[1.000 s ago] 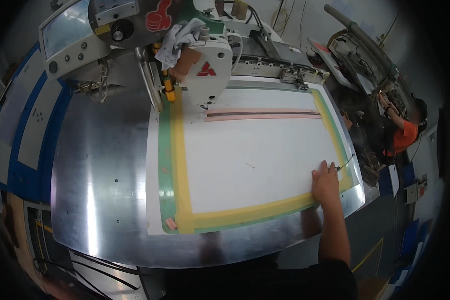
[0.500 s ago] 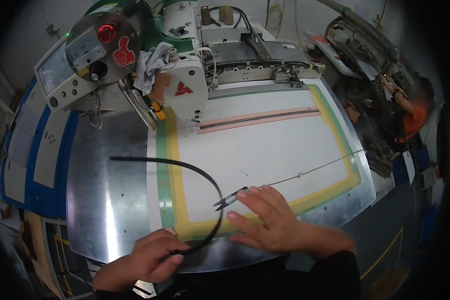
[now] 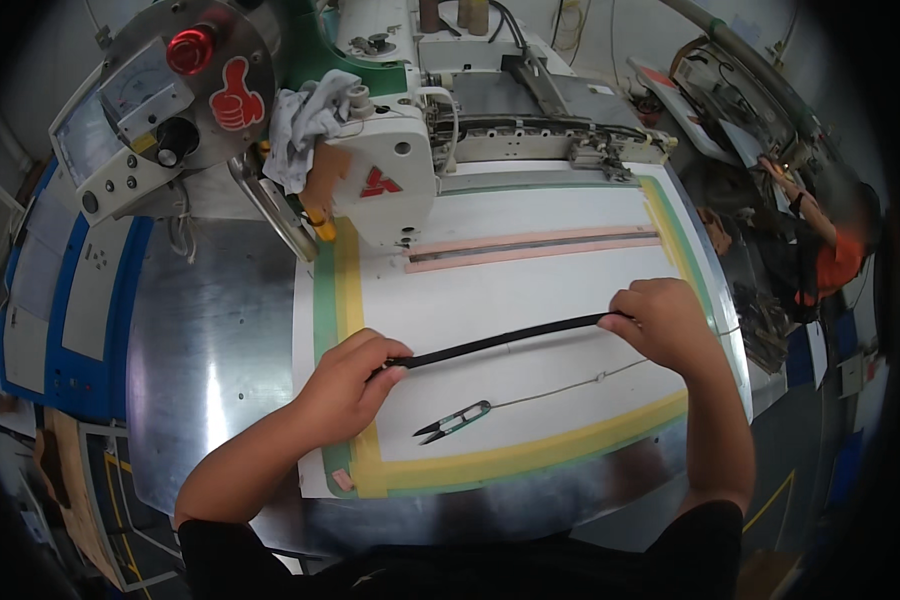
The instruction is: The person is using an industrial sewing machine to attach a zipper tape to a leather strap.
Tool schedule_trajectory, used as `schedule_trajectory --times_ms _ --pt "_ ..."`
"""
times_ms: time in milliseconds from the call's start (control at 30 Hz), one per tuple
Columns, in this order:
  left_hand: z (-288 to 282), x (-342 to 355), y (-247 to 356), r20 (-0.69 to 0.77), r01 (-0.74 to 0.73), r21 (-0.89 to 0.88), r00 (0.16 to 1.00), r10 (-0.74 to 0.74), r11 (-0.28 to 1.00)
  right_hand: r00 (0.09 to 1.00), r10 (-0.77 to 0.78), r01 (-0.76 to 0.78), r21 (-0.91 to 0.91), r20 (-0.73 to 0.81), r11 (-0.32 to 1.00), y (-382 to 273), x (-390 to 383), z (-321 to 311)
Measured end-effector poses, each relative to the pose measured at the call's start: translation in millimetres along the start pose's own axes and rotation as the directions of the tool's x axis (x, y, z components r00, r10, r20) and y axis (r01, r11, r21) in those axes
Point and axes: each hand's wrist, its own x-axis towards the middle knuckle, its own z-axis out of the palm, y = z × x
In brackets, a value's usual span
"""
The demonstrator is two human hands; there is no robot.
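Across the white sheet [image 3: 530, 290]: a black strip [image 3: 510, 340] is held by both hands, with a small bend up in its middle; whether the sheet is touched by it cannot be told.
Strip ends: both are mostly hidden by the fingers, so their shape cannot be made out.
Left hand [image 3: 350, 375]: closed on the near end; the strip is pinched between thumb and fingers, and the arm is slanted in from the lower left.
Right hand [image 3: 665, 318]: closed on the other end, with the fingers curled and the back of the hand turned up; it is held farther out than the left one, and the wrist is bent inward.
Sleeves: black, and cut off by the lower edge.
Snips [image 3: 453, 422]: left lying on the sheet below the strip, held by no hand, with the two points spread.
String [image 3: 570, 384]: tied to the snips; part of it is hidden behind the right arm.
Pink strips [image 3: 530, 258]: laid in a pair beyond the black strip; their left end is partly hidden by the sewing machine [image 3: 400, 220].
Machine top: cut off by the upper edge.
Far right: a person in orange [image 3: 838, 265] is seen, blurred and dim.
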Motion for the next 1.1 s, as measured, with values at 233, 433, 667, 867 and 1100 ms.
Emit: schedule_trajectory --times_ms 233,433,667,867,1100 --pt "31.5 67.8 -42.0 0.042 -0.003 -0.030 0.999 0.004 1.000 0.984 -0.180 0.161 0.468 -0.004 0.869 -62.9 90.1 97.2" --pt "35.0 93.7 -85.4 -0.083 -0.043 0.573 0.990 0.111 0.818 0.928 -0.147 0.022 0.345 0.342 0.938 -76.3 130.6 89.8" --pt "8.1 87.1 -88.8 -0.138 0.094 0.729 0.990 0.011 0.678 0.939 -0.309 0.243 0.338 0.154 0.909 -66.5 178.4 97.2" --pt "14.3 95.2 -91.6 -0.131 -0.010 0.619 0.985 0.116 0.786 0.975 -0.202 0.221 0.415 -0.090 0.882 -45.1 191.2 136.9" --pt "21.8 101.3 -107.8 -0.168 -0.159 0.590 0.935 0.313 0.791 0.975 -0.177 0.221 0.458 -0.137 0.861 -39.5 191.5 149.6"
